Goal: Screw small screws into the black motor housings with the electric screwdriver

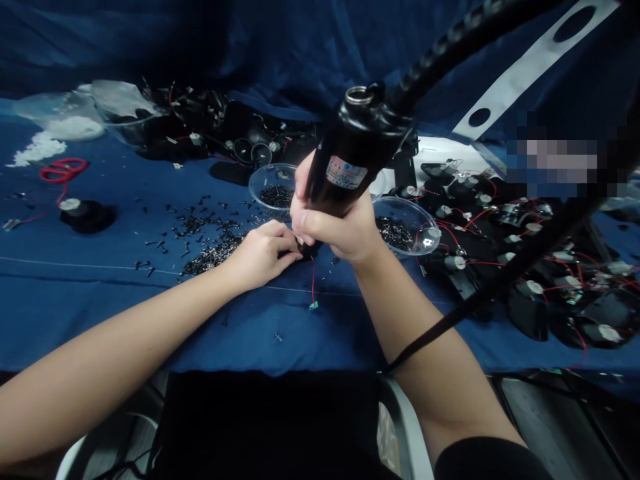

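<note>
My right hand (337, 223) is wrapped round a black electric screwdriver (345, 153), which points down with its cable rising to the upper right. Just below and left of it, my left hand (267, 253) has its fingertips pressed on a small dark part (307, 249), mostly hidden by the fingers. From that part a red wire (313, 280) runs down to a tiny green board (313, 305). The screwdriver's tip is hidden behind my right hand. Beside my left hand lies a pile of loose black screws (213, 257).
Clear bowls of screws stand behind my hands (274, 193) and right of them (395, 233). Wired black parts (530, 267) cover the right side. Red scissors (64, 170) and a black piece (87, 217) lie at left. A black strap crosses over my right forearm.
</note>
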Action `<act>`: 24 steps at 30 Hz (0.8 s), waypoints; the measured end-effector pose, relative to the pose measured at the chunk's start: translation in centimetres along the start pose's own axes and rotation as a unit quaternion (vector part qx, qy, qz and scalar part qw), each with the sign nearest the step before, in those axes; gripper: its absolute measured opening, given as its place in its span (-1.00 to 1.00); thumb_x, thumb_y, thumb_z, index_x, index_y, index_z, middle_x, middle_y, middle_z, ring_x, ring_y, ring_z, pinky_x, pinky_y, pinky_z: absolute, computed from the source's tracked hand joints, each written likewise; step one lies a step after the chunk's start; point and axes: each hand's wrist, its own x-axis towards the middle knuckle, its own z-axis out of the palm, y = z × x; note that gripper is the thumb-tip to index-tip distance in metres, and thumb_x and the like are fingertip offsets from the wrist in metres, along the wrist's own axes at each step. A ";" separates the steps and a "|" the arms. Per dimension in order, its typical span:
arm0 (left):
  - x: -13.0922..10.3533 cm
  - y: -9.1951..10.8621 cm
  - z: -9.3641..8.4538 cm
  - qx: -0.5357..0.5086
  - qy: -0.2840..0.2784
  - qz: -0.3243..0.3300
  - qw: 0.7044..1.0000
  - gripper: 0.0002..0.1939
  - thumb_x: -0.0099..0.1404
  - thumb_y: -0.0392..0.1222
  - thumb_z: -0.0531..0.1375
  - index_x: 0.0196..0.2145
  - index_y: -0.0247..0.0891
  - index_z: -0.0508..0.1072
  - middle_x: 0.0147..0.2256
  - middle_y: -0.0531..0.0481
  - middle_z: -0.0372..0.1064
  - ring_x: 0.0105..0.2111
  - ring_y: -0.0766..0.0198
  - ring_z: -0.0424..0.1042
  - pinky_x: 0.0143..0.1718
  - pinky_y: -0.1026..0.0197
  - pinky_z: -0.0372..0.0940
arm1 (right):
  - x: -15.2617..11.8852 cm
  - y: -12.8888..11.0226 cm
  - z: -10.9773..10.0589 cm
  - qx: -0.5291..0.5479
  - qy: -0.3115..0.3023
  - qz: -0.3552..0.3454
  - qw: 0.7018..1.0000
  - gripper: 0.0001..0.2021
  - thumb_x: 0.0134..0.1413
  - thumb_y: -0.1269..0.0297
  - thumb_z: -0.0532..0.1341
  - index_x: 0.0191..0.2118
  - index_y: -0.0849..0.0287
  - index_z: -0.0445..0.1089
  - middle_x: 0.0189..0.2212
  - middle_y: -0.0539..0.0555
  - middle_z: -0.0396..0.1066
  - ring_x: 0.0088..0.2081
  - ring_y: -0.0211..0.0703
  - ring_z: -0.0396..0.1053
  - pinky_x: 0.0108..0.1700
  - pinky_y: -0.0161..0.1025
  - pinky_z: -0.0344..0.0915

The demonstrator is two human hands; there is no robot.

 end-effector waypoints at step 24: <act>0.3 1.1 -0.1 0.038 0.014 -0.013 0.999 -0.92 0.33 -0.28 0.28 -0.33 -0.25 0.58 -0.29 -0.06 0.54 -0.23 0.14 0.53 -0.16 0.10 0.49 | -0.2 0.9 -1.0 0.116 0.012 -0.070 0.991 -0.74 -0.01 0.37 0.35 -0.20 0.00 0.33 -0.63 -0.22 0.35 -0.65 -0.32 0.25 -0.53 -0.27 0.31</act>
